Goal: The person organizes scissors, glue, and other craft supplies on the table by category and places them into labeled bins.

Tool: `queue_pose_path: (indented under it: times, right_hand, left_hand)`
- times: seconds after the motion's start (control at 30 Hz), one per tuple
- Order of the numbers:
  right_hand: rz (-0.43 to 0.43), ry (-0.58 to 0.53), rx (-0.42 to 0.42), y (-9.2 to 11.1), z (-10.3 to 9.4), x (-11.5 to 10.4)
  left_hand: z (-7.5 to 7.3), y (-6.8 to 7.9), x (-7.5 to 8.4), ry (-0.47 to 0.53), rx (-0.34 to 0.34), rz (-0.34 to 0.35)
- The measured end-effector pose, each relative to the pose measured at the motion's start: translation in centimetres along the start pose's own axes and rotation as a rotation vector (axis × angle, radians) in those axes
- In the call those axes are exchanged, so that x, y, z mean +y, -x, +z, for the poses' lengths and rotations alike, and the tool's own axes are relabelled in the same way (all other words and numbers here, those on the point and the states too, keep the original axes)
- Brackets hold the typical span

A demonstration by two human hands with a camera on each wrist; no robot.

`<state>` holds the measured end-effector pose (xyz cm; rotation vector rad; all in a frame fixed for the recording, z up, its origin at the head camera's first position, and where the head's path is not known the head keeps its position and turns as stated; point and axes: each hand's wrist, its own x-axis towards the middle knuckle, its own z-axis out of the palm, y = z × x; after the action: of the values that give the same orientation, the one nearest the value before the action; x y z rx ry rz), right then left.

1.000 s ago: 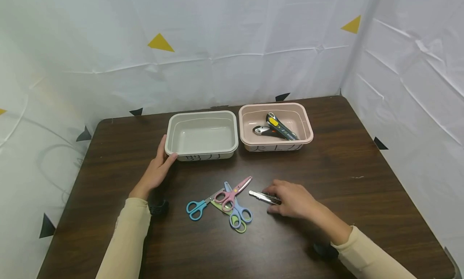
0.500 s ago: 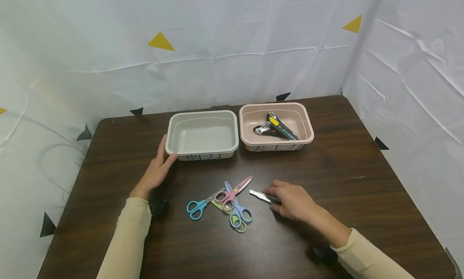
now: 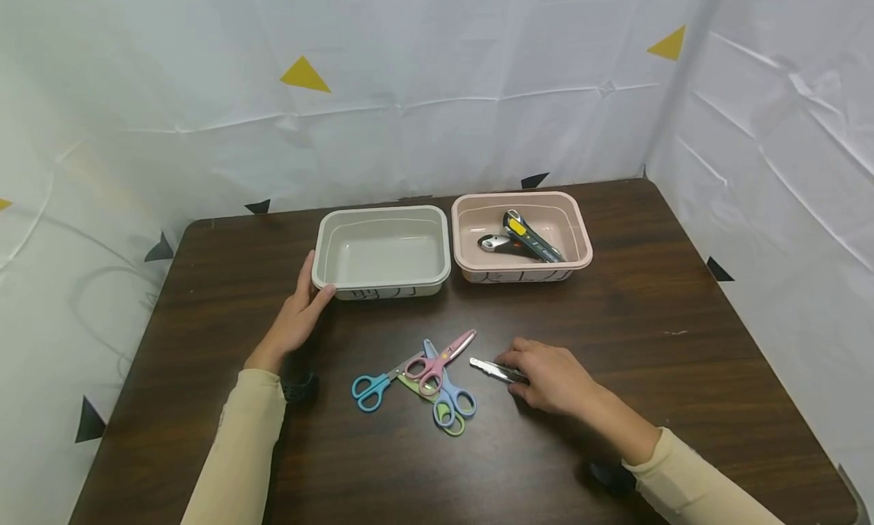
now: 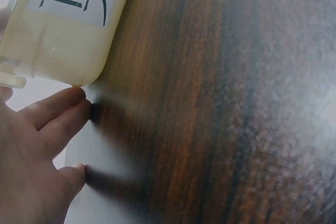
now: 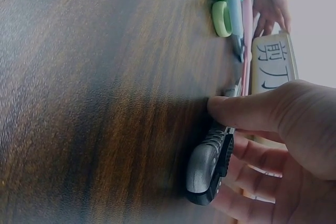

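Note:
My left hand [image 3: 295,319] touches the front left corner of a grey-white plastic bin [image 3: 382,289], thumb at its front rim and fingers along its side. In the left wrist view, the fingers [image 4: 58,121] lie fairly straight beside the labelled bin wall. My right hand [image 3: 551,377] pinches a silver and black utility knife [image 3: 496,369] low at the table, blade end pointing left. The right wrist view shows the thumb on one side of the knife's handle [image 5: 206,166] and fingers on the other.
Between the hands lie pink scissors [image 3: 432,375], light-blue scissors [image 3: 448,398], green scissors [image 3: 455,429] and teal-handled scissors [image 3: 371,391], overlapping. A pink bin [image 3: 522,268] beside the grey-white one holds a black-and-yellow cutter [image 3: 536,240] and a black-and-silver cutter [image 3: 493,243]. White sheeting surrounds the table [image 3: 614,312].
Both hands keep nearly the same place; the right hand stays at the utility knife. The head view has shifted very slightly.

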<state>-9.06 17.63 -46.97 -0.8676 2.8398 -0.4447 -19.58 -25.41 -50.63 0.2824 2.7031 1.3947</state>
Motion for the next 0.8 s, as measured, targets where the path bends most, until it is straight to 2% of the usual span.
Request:
queue_pose_path:
  times: [0.47, 0.6, 0.8]
  right_hand:
    - [-0.029, 0.020, 0.024, 0.3, -0.1, -0.1]
    - [-0.032, 0.034, 0.047, 0.2, -0.8, 0.0]
    - [0.010, 0.035, 0.116, -0.4, -2.6, 0.5]
  left_hand:
    - [0.0, 0.1, -0.1, 0.000, -0.002, -0.006]
    - [0.0, 0.1, 0.0, 0.001, -0.003, -0.001]
    - [0.1, 0.1, 0.0, 0.004, -0.005, 0.007]
